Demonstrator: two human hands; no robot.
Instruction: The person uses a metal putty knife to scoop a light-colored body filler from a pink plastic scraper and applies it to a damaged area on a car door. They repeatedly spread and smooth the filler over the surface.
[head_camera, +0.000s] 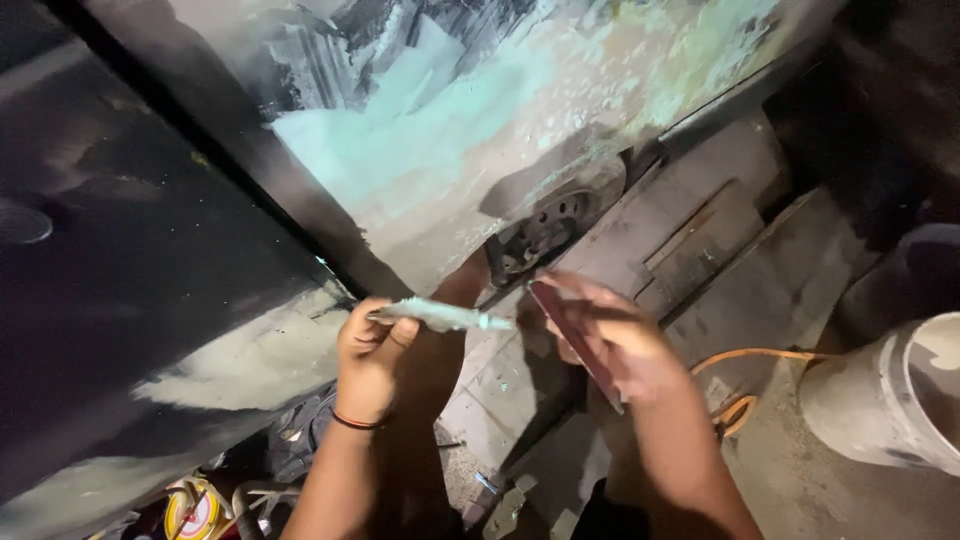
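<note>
Both grips are closed on tools. The left hand (372, 358) pinches a flat putty knife (440, 316) by its near end, blade lying roughly level and pointing right, coated in pale green filler; held flat like this, the paste stays on the blade. The right hand (610, 335) clamps a second dark, reddish flat blade (575, 340) edge-up and slanted, its upper end close to the first knife's tip, a pose that would suit scraping one blade against the other, though whether they touch cannot be told.

Ahead rises a vehicle body panel (450, 150), sanded bare in places and patched with light green filler, with a wheel (545, 232) below it. To the left, a black panel (130, 260) carries a lighter patch. The floor (700, 250) is dusty paving, with an orange cable (745, 380) curling across it and a grey bucket (890, 400) at the right. The room is dim.
</note>
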